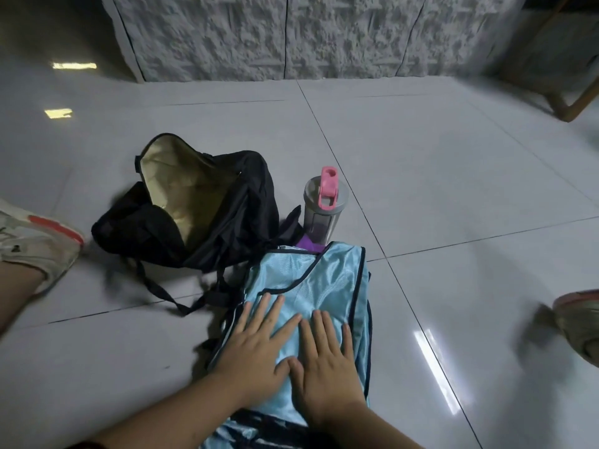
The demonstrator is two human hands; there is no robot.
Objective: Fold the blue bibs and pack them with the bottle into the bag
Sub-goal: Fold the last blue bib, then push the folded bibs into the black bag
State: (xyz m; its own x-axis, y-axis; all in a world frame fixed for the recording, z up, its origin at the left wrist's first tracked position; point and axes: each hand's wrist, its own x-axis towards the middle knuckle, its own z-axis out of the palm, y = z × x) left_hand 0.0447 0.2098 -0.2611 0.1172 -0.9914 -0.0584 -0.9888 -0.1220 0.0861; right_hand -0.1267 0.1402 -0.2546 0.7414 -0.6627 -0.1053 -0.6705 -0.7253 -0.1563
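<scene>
A light blue bib with dark trim lies flat on the tiled floor in front of me. My left hand and my right hand press on it side by side, palms down, fingers straight. More blue fabric shows under my forearms. Beyond the bib stands a grey bottle with a pink lid, upright. Left of the bottle lies a black bag, its mouth wide open and its tan lining showing. A purple thing peeks out at the bottle's base.
My shoes show at the left edge and the right edge. A rough grey wall rises behind the floor. A wooden furniture leg stands at the far right. The bag's strap trails over the floor.
</scene>
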